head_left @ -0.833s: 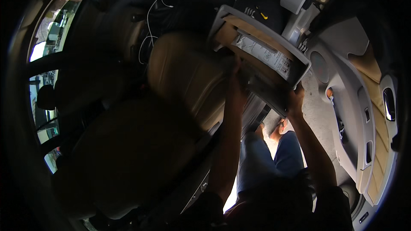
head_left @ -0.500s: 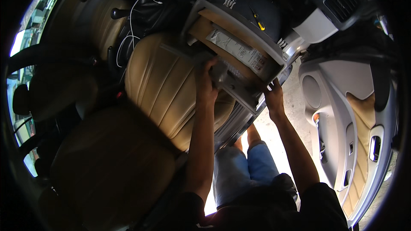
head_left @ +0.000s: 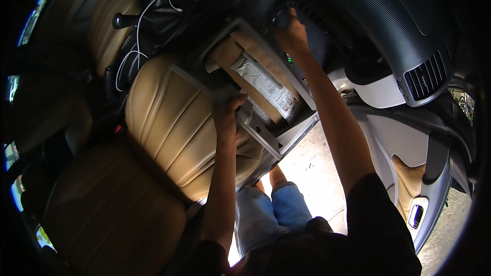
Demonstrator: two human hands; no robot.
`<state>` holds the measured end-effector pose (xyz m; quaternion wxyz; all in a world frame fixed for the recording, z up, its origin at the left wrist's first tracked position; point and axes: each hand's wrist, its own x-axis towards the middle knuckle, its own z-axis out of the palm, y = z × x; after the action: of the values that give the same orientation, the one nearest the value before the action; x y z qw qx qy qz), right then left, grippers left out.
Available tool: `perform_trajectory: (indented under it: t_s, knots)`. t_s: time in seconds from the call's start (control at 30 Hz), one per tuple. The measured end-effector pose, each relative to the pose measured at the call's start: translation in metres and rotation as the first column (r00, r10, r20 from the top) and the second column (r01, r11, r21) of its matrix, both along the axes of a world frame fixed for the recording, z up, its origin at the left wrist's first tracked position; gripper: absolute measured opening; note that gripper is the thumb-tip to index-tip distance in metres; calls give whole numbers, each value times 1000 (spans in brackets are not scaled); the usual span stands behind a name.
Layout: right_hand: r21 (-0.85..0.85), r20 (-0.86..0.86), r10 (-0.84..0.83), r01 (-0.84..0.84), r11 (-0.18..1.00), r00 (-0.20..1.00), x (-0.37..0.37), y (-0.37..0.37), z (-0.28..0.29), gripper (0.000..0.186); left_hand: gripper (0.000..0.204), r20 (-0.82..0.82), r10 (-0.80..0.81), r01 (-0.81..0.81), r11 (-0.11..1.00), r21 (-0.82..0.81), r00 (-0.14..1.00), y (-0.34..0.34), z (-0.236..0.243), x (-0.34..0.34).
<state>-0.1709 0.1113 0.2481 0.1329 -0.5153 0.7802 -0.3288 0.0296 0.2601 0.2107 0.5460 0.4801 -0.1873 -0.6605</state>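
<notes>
My left hand [head_left: 228, 120] is closed on the near edge of a grey glove box [head_left: 271, 140], which lies open side up by the front edge of a tan car seat [head_left: 169, 117]. Inside the box sit a silver-white printed packet [head_left: 266, 87] and brown card-like pieces [head_left: 225, 53]. My right hand [head_left: 292, 36] reaches past the box's far side into the dark space under the dashboard. Its fingers are curled beside something dark that I cannot make out.
The dashboard [head_left: 378, 15] with an air vent [head_left: 424, 79] is at the upper right. An open door [head_left: 404, 138] stands at the right, above pale ground [head_left: 317, 179]. A white cable [head_left: 146, 13] hangs by the gear lever [head_left: 123, 21] at the left.
My right hand has let go of the glove box's right end and moved up and left beyond it. The left hand keeps its hold. The view has shifted; the yellow-and-black screwdriver no longer shows.
</notes>
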Motion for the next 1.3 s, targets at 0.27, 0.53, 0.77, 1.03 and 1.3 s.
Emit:
perform_trajectory:
  t_s: [0.27,0.53,0.77,1.03,1.3]
  knots:
    - [-353,-78,50,-75,933,996,5,82,61,12,20,-301,2,45,988,150,954,-13,-23,1]
    - [-188,38,77,-68,980,996,8,100,67,19,14,-359,21,17,994,104,933,-63,-72,-46]
    - [-271,96,101,-71,960,990,4,103,47,21,27,-397,-41,71,996,61,917,-76,-90,-53]
    - [-255,113,123,-91,963,986,13,99,41,26,24,-455,-16,54,996,69,890,-74,-81,-56]
    - [-237,101,156,-128,963,983,23,93,36,29,28,-500,-6,73,991,115,866,-78,-92,-55]
